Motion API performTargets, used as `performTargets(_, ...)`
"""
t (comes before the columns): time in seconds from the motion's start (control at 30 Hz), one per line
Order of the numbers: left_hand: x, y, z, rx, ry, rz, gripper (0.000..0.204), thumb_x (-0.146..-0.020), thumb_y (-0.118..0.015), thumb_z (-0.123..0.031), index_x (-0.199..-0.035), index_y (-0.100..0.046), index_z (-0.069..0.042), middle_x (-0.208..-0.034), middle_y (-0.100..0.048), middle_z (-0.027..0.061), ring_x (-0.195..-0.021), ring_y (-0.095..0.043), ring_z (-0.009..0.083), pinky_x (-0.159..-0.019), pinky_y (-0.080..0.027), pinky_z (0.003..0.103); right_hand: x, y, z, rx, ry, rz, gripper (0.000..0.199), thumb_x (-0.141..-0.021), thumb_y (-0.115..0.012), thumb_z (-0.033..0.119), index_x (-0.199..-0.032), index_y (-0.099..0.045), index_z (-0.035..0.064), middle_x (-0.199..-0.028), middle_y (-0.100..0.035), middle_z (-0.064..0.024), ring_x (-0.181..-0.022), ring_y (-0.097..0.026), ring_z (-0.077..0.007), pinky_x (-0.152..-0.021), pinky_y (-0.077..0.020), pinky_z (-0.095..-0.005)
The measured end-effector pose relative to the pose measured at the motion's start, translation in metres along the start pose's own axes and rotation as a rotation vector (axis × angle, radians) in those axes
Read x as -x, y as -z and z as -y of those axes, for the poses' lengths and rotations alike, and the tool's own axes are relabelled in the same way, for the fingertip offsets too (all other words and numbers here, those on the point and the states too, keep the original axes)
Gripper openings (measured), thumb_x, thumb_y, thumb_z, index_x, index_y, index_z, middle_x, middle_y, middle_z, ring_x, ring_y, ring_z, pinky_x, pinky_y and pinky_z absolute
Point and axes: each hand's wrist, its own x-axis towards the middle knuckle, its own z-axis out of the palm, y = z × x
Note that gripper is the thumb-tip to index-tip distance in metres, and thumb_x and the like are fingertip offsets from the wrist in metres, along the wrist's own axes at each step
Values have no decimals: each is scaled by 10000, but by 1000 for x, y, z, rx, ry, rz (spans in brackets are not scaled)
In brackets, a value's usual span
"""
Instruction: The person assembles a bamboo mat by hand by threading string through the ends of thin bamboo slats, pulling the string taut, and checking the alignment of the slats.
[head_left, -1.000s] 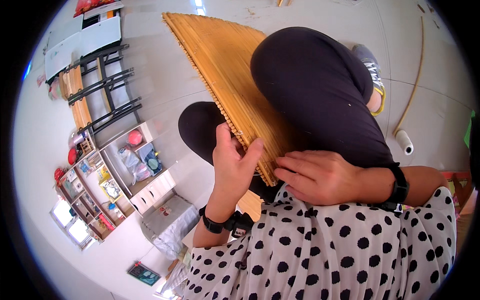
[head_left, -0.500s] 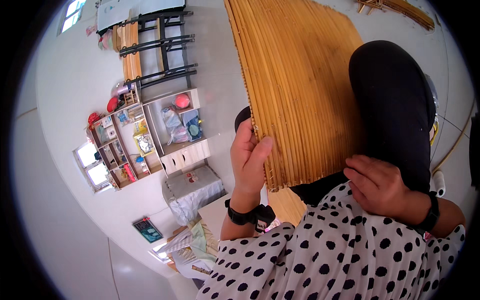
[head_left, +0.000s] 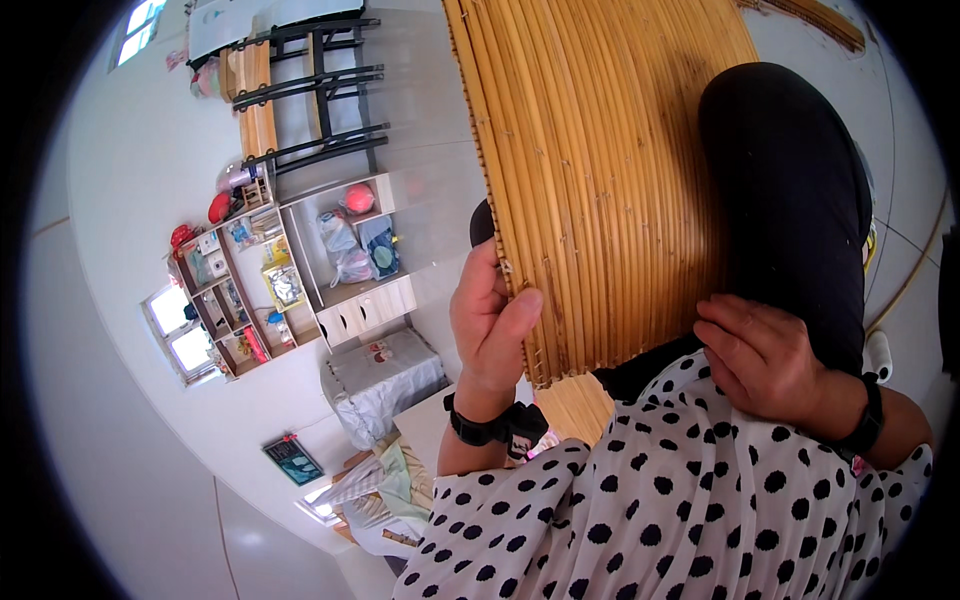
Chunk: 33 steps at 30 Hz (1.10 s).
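A panel of thin tan bamboo strips, a bamboo mat point(head_left: 600, 190), lies across my lap and reaches past the upper edge of the view. Small stitches run in rows over its strips and along its left edge. My left hand point(head_left: 489, 317) grips that left edge near the close corner, thumb on top and fingers around behind. At the mat's near right corner is my right hand point(head_left: 757, 353), its fingers curled and pressed together, fingertips at the edge. Whatever lies under those fingers, if anything, is hidden. My right knee point(head_left: 785, 170), in black, rises beside the mat.
More bamboo strips point(head_left: 822, 22) lie on the floor at the far right. A white roll point(head_left: 879, 357) and a long thin cane point(head_left: 908, 270) are right of my leg. Leftward stand shelves point(head_left: 290, 270), a covered box point(head_left: 385, 385) and black metal frames point(head_left: 320, 90).
The mat has tilted and shifted a little, so more stitches show on its surface. My left hand keeps its grip on the edge, and my right hand has moved slightly away from me.
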Motion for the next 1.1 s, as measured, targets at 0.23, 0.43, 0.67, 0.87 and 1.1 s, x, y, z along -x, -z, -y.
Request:
performTargets(0.23,-1,-11,-5,-18,31,-44,465,-893,-523,-82,-1315,-415,79,-1161,-605,120,-1019,-586,142,-908,-437,269,2,3,-1,-20,-4,-11,264,-666,-679,-26,-925,-647,-68,-972,-654,-226,-850,-689,-343,-722,-607,-394)
performTargets(0.43,-18,-41,-10,-123,132,-117,308,-913,-521,-46,-1199,-471,57,-922,-636,66,-767,-568,68,-695,-446,221,0,6,2,-110,-41,-17,319,-673,-696,-10,-986,-645,-47,-998,-658,-205,-875,-685,-327,-738,-597,-375)
performTargets(0.67,-36,-68,36,-162,109,-71,188,-952,-544,-111,-1034,-477,44,-746,-626,69,-670,-556,56,-573,-432,220,-13,11,14,-62,-165,-13,522,-696,-757,126,-1160,-582,-34,-1065,-650,-204,-919,-674,-343,-799,-572,-368)
performTargets(0.87,-35,-82,37,101,117,163,265,-1014,-466,-180,-1140,-467,53,-814,-650,93,-706,-615,99,-634,-503,250,-13,6,19,65,-290,-100,530,-696,-799,134,-1134,-578,-67,-1033,-655,-228,-839,-684,-345,-712,-575,-352)
performTargets(1.1,-27,-75,54,20,29,352,115,-962,-538,-82,-1038,-551,4,-845,-650,60,-704,-620,100,-628,-482,229,-14,5,31,288,-393,-166,385,-716,-735,46,-1062,-613,-71,-833,-674,-190,-683,-688,-290,-616,-565,-326)
